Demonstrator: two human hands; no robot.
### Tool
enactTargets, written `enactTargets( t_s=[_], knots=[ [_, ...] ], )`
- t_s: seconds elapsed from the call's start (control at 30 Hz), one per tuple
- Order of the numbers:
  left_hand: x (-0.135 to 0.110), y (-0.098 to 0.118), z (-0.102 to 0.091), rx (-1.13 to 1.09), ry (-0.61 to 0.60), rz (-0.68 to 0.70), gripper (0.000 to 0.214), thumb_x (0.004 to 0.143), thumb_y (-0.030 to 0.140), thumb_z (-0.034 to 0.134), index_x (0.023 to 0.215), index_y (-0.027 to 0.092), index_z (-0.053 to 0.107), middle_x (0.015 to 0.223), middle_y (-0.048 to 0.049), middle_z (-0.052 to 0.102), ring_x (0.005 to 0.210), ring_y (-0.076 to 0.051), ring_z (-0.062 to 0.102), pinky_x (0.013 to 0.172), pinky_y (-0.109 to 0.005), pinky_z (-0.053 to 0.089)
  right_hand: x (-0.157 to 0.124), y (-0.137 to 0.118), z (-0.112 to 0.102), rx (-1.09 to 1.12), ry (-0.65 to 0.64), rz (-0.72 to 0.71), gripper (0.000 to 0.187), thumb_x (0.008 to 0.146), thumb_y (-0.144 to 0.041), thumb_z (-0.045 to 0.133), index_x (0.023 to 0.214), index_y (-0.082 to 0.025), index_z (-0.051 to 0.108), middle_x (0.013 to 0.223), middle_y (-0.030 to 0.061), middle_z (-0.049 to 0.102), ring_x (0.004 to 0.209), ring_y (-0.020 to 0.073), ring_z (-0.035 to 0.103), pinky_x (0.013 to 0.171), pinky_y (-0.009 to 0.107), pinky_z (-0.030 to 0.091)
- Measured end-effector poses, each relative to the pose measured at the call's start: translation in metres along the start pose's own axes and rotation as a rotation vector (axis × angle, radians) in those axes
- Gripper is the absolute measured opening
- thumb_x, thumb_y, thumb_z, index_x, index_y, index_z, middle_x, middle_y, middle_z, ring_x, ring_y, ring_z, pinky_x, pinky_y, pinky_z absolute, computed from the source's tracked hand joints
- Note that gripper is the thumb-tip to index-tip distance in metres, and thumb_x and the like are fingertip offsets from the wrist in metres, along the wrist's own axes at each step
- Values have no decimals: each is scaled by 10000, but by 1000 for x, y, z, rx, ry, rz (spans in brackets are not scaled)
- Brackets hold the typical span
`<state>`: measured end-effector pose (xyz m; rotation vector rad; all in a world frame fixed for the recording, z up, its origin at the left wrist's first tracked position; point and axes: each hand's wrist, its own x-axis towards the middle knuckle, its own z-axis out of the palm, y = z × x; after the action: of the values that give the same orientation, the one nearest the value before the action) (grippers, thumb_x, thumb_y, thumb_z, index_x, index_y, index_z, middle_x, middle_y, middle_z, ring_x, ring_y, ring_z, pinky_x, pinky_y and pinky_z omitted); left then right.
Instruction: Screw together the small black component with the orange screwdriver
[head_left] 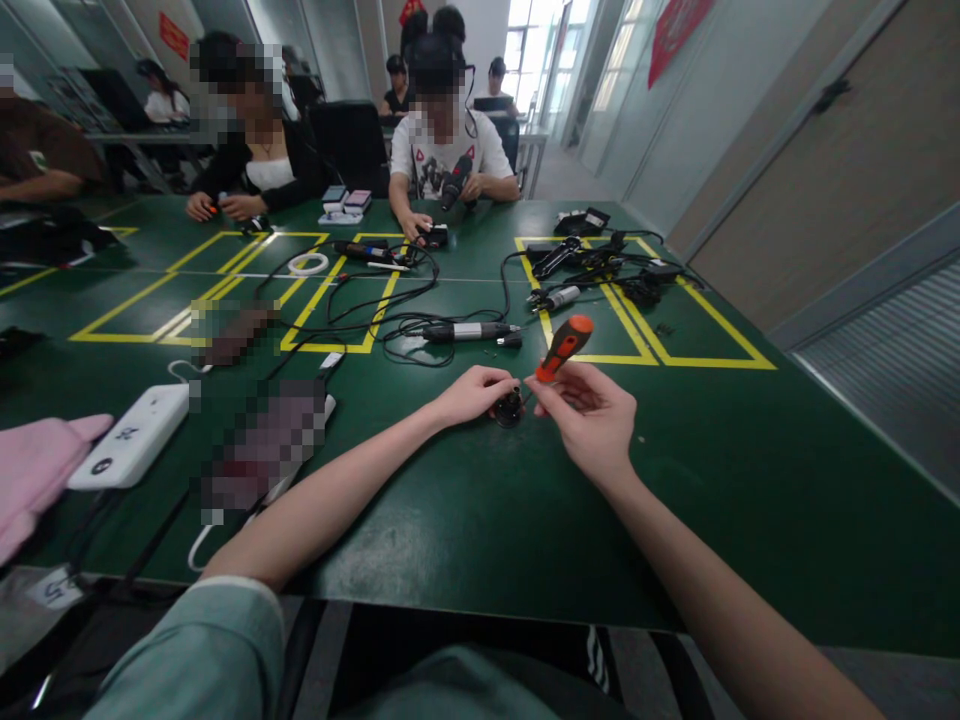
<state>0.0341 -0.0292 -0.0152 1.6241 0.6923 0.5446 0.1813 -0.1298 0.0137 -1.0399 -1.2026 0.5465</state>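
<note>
My left hand has its fingers closed on a small round black part, which rests on the green table. In my right hand is a screwdriver with an orange and black handle, pinched between thumb and fingers. Its handle tilts up and to the right, and the thin shaft points down toward the black part. Whether the tip touches the part is hidden by my fingers. Just beyond my hands lies a black and silver cylindrical tool with a cord.
Yellow tape marks boxes on the table. Black cables and tools lie at the back right. A white power strip and a pink cloth are at the left. Across the table, a person holds a dark power tool.
</note>
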Motion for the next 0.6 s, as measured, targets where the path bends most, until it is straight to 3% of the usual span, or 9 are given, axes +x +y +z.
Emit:
enactTargets(
  t_s=[0.23,0.43,0.6],
  knots=[
    [2,-5,-3,-172,-36,10,396,921,448,490,759,125,651,747,-86,712,619,-135,610,533,-216,477,1,2,0,-14,-4,-20,199,748,-251,861,916,-204,766,698,-18,725,486,118,629,482,266,570],
    [1,-6,-6,-158,-97,59,379,879,450,473,784,136,660,793,-106,741,695,-162,662,571,-216,482,0,6,0,6,6,11,286,795,-300,833,1052,-205,752,856,23,785,514,115,649,514,285,606],
    [0,-5,-6,-152,-67,37,321,868,375,491,777,128,674,817,-101,745,703,-158,654,571,-210,481,2,4,0,33,3,30,261,748,-292,879,970,-212,767,752,-13,742,508,116,646,520,276,606]
  ],
)
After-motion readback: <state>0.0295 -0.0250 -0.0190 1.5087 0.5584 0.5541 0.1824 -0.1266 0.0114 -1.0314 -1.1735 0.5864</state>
